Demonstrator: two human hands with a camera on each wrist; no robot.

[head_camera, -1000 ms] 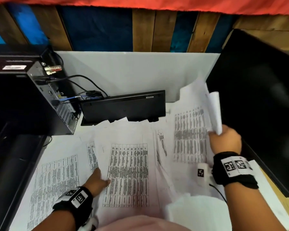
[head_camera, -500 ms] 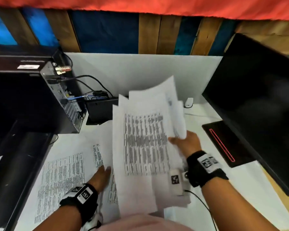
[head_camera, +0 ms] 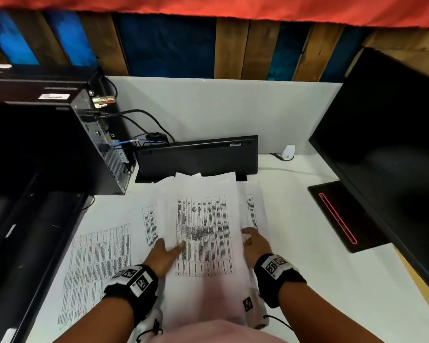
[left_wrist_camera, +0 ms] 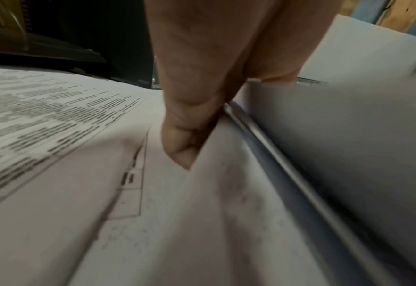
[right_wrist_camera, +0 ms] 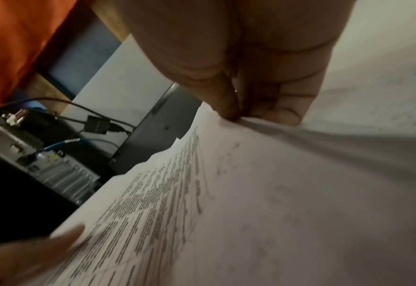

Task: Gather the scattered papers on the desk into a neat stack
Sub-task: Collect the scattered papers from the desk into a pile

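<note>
Two hands flank paper bundle (head_camera: 203,231), left hand (head_camera: 162,254) pinching left edge, right hand (head_camera: 254,242) pinching right edge

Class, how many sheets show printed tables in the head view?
4: left sheet, far left; left strip, by the left hand; top sheet, between the hands; right strip, beyond the right hand. More may hide beneath.

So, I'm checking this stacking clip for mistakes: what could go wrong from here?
Sheets in the pile are fanned and uneven; the right hand, pinching only one edge, might let some slip. The loose sheet at the left could be left out. Far edges reach the propped keyboard and may snag.
</note>
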